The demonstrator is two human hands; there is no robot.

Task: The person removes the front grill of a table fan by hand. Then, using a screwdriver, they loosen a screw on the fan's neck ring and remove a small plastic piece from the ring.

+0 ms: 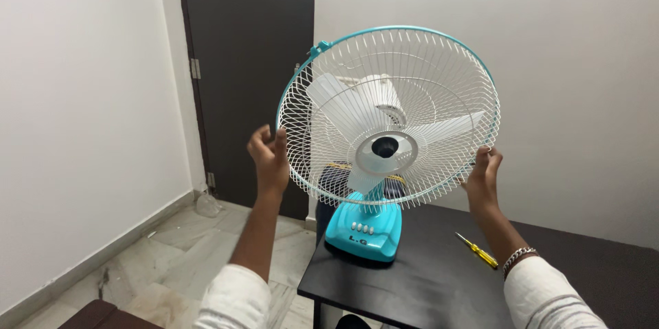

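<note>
Sleeves of white cloth covered my forearms at the bottom of the view, both arms reaching up and forward. My left hand [269, 157] curled shut around the left rim of the fan guard [388, 115], knuckles facing me, and my right hand [482, 177], a bracelet on its wrist, clasped the right rim lower down. Gripping opposite sides seemed to keep the round white wire cage, trimmed in teal, steady and slightly tilted. The fan's teal base [364, 227] stood near the left front corner of a black table [425, 284]; a yellow screwdriver [476, 249] lay just to its right. Behind stood a dark door [247, 61] and white walls.
</note>
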